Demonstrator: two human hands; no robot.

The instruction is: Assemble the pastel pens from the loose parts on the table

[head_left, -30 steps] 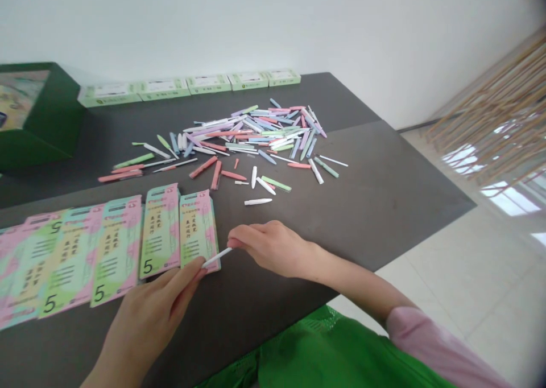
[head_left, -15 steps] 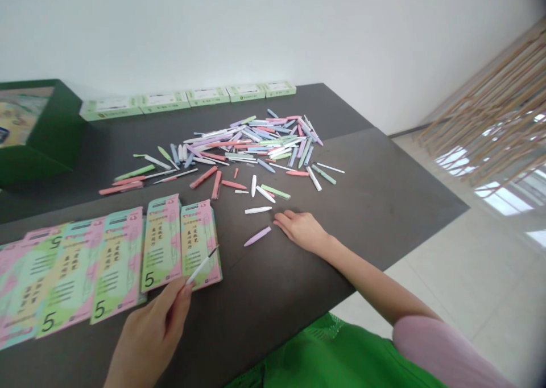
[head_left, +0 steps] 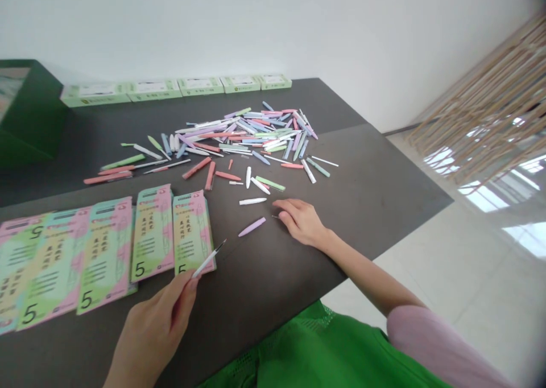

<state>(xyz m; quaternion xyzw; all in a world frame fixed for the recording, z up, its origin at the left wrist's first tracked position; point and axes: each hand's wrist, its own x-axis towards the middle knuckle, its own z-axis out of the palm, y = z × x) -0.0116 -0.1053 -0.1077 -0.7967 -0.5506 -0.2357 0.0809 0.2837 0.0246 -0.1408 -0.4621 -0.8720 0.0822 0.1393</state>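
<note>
My left hand (head_left: 156,322) is closed in a pinch on a white pen refill (head_left: 207,260). The refill's dark tip points up and to the right, over the corner of the nearest printed pack. My right hand (head_left: 302,223) rests low on the dark table with thumb and forefinger apart. At the thumb tip lies a tiny thin piece (head_left: 275,217), too small to name. A purple pen barrel (head_left: 251,227) lies just left of that hand, and a white pen barrel (head_left: 252,201) lies beyond it. Other white barrels and a green one (head_left: 271,184) are scattered farther back.
A heap of coloured pen parts (head_left: 251,132) spreads across the middle of the table (head_left: 367,172). Printed packs (head_left: 104,251) overlap at the left. Behind stand several pale green boxes (head_left: 200,85) along the wall, and a dark green box (head_left: 32,115) is at far left.
My right thumb has parted from the forefinger, and a tiny thin piece now shows beside it. My left hand has shifted slightly right with the refill. The whole view has moved a little.
</note>
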